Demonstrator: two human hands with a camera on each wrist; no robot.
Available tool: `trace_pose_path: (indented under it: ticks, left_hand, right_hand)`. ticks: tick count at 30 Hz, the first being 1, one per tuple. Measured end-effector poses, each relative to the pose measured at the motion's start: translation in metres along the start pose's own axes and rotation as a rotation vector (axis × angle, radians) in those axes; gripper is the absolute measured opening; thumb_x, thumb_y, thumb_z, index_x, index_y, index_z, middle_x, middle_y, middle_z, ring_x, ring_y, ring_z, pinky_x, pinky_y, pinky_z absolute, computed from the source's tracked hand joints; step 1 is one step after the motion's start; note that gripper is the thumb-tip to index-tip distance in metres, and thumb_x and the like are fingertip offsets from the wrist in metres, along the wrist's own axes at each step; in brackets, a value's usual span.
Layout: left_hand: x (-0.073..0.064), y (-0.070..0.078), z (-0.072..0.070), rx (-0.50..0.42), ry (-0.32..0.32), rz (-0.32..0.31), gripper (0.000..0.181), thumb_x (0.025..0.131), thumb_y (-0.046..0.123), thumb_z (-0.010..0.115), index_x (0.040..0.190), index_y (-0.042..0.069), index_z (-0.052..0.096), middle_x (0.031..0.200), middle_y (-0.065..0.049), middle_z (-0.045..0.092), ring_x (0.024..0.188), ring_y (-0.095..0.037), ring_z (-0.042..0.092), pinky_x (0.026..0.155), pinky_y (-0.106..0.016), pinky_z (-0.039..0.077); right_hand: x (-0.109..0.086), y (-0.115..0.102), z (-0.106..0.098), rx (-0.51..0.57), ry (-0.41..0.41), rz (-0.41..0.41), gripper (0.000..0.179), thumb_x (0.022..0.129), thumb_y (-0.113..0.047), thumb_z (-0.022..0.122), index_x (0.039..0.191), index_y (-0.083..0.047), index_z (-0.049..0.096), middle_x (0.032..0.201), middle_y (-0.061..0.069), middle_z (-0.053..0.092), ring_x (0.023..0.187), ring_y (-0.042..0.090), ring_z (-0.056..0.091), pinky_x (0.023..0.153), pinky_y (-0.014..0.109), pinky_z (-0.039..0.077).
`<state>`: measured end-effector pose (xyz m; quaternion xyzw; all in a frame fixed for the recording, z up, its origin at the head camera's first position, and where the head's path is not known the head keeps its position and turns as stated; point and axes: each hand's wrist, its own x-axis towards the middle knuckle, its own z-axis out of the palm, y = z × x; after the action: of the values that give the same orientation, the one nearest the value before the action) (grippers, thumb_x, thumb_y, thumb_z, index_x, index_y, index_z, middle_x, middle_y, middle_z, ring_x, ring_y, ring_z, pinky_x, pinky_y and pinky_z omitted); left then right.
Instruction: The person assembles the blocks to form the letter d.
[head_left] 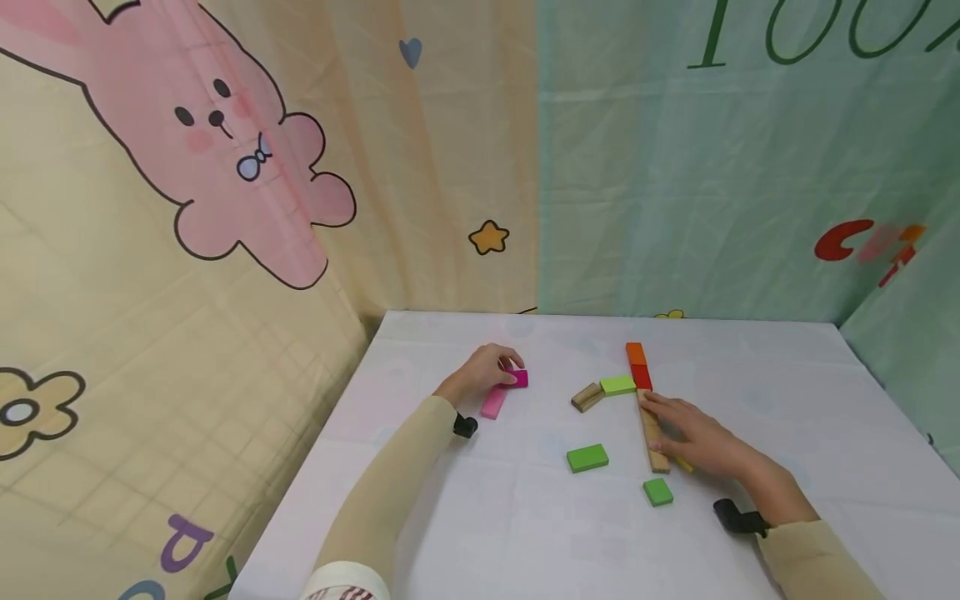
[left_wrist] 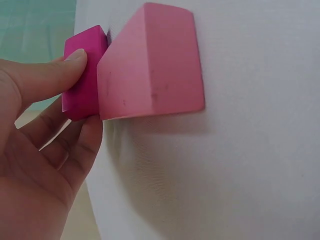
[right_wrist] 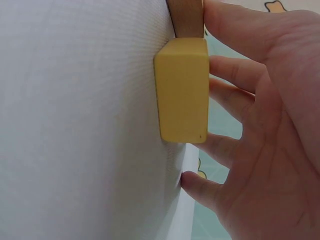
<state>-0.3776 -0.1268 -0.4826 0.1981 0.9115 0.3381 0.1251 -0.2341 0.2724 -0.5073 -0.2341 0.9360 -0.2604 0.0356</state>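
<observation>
On the white cloth-covered desk (head_left: pixel 510 517), the pink oblong block (head_left: pixel 493 403) lies at seven o'clock from the magenta oblong block (head_left: pixel 519 379). The red oblong block (head_left: pixel 641 377) has the lime-green oblong block (head_left: pixel 617 385) at nine o'clock and the plain wooden strip (head_left: pixel 651 429) at six.

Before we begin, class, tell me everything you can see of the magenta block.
The magenta block is a plain rectangular piece, evenly coloured, with smooth faces and slightly rounded edges, perhaps painted wood. The left hand holds it, thumb across one face and fingers on the opposite side. It sits at an angle to the pink block, by that block's far end; whether the two actually touch is unclear.
</observation>
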Motion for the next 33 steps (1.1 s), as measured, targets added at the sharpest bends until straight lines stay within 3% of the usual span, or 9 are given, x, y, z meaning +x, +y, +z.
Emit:
trace_pose_path:
  ticks: [11,16,24,33]
  left_hand:
    - [-0.002,0.009,-0.004,0.03,0.011,0.032,0.036,0.096,0.012,0.069,0.129,0.026,0.071,0.106,-0.002,0.061,0.101,-0.021,0.055,0.075,-0.029,0.052]
    - [-0.003,0.01,-0.005,0.031,0.032,0.029,0.035,0.097,0.012,0.068,0.129,0.024,0.07,0.106,-0.002,0.06,0.101,-0.022,0.055,0.073,-0.028,0.054]
    - [-0.004,0.011,0.002,-0.035,0.013,0.018,0.035,0.094,0.012,0.072,0.128,0.023,0.069,0.108,-0.003,0.059,0.102,-0.022,0.056,0.072,-0.028,0.056]
    - [-0.004,0.02,0.008,-0.037,0.012,0.044,0.035,0.093,0.015,0.074,0.127,0.022,0.069,0.107,-0.003,0.06,0.099,-0.022,0.056,0.07,-0.028,0.056]
  right_hand:
    - [0.0,0.004,-0.001,-0.013,-0.013,0.021,0.082,0.091,-0.043,0.073,0.156,-0.008,0.036,0.159,0.019,0.031,0.14,0.047,0.03,0.103,0.07,0.033]
    - [0.003,0.005,-0.001,-0.014,-0.016,0.005,0.082,0.092,-0.043,0.072,0.156,-0.008,0.036,0.16,0.018,0.031,0.141,0.046,0.03,0.103,0.069,0.033]
    - [0.002,0.006,0.002,-0.006,-0.013,0.002,0.081,0.091,-0.041,0.073,0.156,-0.007,0.036,0.16,0.018,0.031,0.141,0.047,0.03,0.103,0.07,0.033]
    - [0.001,0.004,0.002,-0.012,-0.003,0.005,0.081,0.091,-0.042,0.072,0.156,-0.007,0.037,0.159,0.018,0.032,0.14,0.047,0.031,0.102,0.07,0.033]
